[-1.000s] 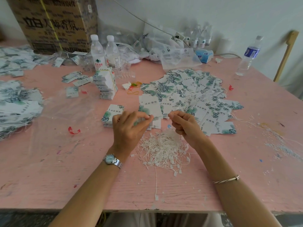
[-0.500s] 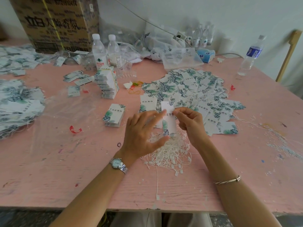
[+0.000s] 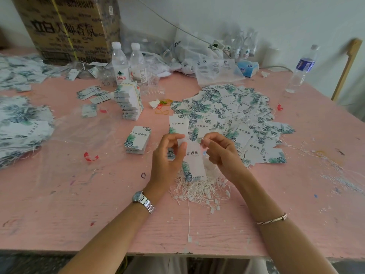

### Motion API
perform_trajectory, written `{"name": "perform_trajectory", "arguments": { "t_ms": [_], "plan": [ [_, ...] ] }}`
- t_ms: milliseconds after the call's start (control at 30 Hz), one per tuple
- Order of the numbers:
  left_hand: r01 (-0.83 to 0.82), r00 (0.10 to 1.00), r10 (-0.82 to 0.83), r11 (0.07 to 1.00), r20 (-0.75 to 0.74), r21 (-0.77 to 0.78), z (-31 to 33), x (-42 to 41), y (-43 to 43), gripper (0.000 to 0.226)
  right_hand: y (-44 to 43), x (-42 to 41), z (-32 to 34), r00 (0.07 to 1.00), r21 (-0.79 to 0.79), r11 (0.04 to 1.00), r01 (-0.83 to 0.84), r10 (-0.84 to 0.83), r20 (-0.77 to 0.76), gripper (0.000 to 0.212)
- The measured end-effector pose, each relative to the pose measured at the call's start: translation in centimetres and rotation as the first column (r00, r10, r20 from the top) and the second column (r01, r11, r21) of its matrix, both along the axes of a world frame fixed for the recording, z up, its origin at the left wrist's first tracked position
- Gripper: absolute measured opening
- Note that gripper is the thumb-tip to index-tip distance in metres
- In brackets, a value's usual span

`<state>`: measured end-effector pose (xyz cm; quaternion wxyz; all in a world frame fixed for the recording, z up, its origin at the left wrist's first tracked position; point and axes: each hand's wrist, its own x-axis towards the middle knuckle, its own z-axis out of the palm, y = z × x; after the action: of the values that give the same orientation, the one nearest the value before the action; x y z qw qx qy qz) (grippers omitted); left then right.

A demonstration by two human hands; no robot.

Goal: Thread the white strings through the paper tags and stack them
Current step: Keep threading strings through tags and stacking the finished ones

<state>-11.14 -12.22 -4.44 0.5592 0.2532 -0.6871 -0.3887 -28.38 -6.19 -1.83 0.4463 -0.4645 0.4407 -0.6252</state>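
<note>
Midway, I judge: the left hand [image 3: 167,155] fingers [image 3: 183,145] curl around one paper tag [image 3: 194,161] above the heaped white strings [image 3: 201,191], the right hand [image 3: 221,153] fingers pinch its top, and seemingly strung tags [image 3: 237,115] lie beyond.

One head-worn camera looks forward and down, close over the pink table [image 3: 59,214]; the wall [image 3: 256,16] lies at 12 o'clock.
</note>
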Motion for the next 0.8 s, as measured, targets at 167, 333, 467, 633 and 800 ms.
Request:
{"name": "perform_trajectory", "arguments": {
  "t_ms": [167,333,467,633,800],
  "plan": [
    [0.047,0.999,-0.047,0.999,0.002,0.007,-0.17,-0.2,0.05,0.012,0.01,0.39,-0.4,0.998,0.027,0.997,-0.068,0.068,-0.014,0.008],
    [0.082,0.996,-0.082,0.997,0.018,0.002,-0.21,-0.26,0.06,0.013,-0.15,0.44,-0.42,0.995,0.045,0.994,-0.096,0.097,-0.026,0.023],
    [0.099,0.995,-0.1,0.995,0.031,0.008,-0.19,-0.26,0.16,0.012,-0.1,0.55,-0.41,0.992,0.028,0.992,-0.12,0.121,-0.021,0.013],
    [0.102,0.993,-0.1,0.995,0.065,-0.02,-0.06,-0.19,0.36,0.01,-0.11,0.64,-0.52,0.993,0.054,0.991,-0.121,0.122,-0.001,0.012],
    [-0.041,0.994,0.06,0.981,0.092,-0.191,0.3,-0.05,0.16,0.012,-0.19,0.59,-0.66,0.992,0.071,0.991,-0.117,0.12,-0.036,0.019]
  ]
}}
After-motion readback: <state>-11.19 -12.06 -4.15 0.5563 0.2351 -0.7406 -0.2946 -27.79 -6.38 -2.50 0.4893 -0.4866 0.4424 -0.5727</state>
